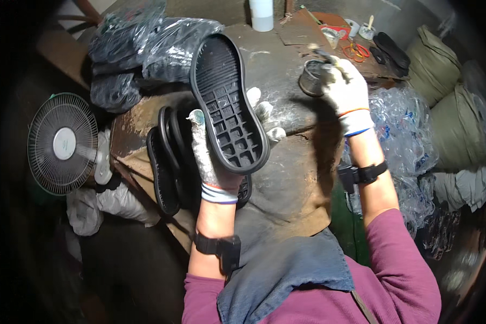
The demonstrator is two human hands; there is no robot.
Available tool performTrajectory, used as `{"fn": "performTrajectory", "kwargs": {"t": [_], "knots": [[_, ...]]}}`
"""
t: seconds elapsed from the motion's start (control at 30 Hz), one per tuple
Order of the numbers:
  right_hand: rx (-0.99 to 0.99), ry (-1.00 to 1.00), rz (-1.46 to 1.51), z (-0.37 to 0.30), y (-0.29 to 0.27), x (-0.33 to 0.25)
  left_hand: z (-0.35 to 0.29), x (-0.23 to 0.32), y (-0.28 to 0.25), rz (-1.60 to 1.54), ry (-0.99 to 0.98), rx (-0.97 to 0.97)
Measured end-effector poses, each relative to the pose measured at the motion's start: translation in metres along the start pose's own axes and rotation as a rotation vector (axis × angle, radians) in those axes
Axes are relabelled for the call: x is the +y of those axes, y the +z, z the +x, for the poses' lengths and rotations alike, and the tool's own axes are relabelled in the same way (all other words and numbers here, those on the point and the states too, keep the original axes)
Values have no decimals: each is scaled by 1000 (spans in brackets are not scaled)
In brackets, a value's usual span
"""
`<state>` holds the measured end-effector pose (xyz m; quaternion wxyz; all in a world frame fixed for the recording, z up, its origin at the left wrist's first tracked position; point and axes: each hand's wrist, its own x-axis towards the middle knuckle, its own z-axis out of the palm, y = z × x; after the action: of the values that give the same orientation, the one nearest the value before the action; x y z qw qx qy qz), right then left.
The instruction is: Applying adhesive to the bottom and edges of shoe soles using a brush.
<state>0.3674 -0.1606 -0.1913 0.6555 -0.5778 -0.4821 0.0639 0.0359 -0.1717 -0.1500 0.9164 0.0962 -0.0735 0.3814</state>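
My left hand [204, 156], in a white knit glove with grey stains, is closed round a black shoe sole [220, 70]. The sole stands tilted up, its ribbed and gridded hollow side in view. Fingertips of the same glove show past its right edge, and the thumb lies along its left. My right hand [352, 92], also gloved, grips a thin tool that looks like a brush [319, 51], beside and partly over a small dark pot [310, 81]. What the pot holds cannot be made out. Several more black soles [162, 171] lean together left of my left hand.
Black bundles in clear plastic [173, 48] lie at the back left of the worn table [286, 178]. A fan [65, 143] stands left. Orange-handled scissors [356, 52] and a white container [262, 15] are at the back; plastic bags [405, 135] and green sacks [459, 119] fill the right.
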Motion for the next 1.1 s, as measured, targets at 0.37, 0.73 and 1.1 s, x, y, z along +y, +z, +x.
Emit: {"fn": "performTrajectory", "kwargs": {"t": [0.37, 0.73, 1.1], "knots": [[-77, -257, -123, 1, 75, -35, -32, -8, -19, 152, -195, 232], [-498, 214, 413, -106, 64, -142, -28, -9, -41, 88, -178, 6], [-627, 359, 430, -137, 16, -161, -30, 41, 8, 400, -191, 230]]}}
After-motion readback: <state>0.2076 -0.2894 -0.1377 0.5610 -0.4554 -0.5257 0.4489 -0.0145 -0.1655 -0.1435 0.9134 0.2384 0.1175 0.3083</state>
